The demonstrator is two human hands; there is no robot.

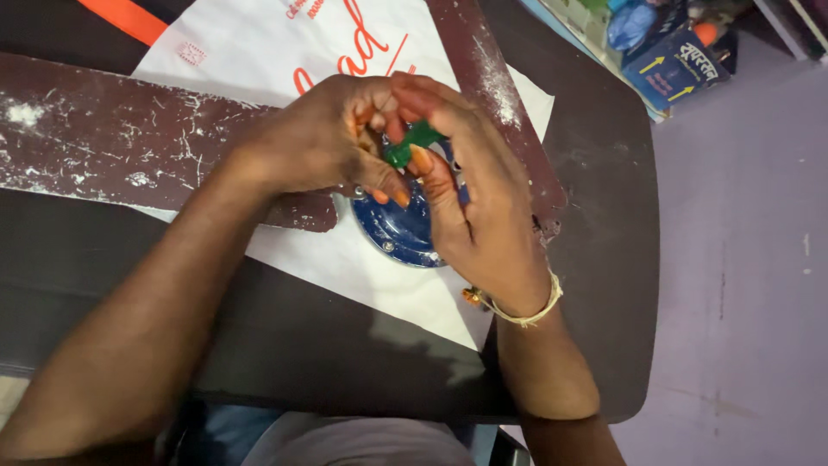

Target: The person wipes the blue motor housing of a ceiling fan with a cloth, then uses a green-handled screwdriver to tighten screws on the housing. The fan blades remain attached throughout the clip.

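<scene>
L hand (323, 142) & R hand (470, 194) fingers pinching small green piece (414, 142), over round blue disc (401, 229), white sheet (362, 267) under

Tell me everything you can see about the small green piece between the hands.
The small green piece looks like glossy, hard plastic, dark green and slightly elongated, tilted. Fingers of the left hand and the right hand pinch it together, hiding most of it, so its full shape cannot be told. It is held just above a round blue disc.

Round metal disc (398, 231) on paper sheet (362, 276), sheet on table (604, 173). L hand (323, 138) & R hand (479, 207) above disc, small plastic part (412, 142) pinched btwn. Boxes (664, 52) behind-right, on floor.
</scene>
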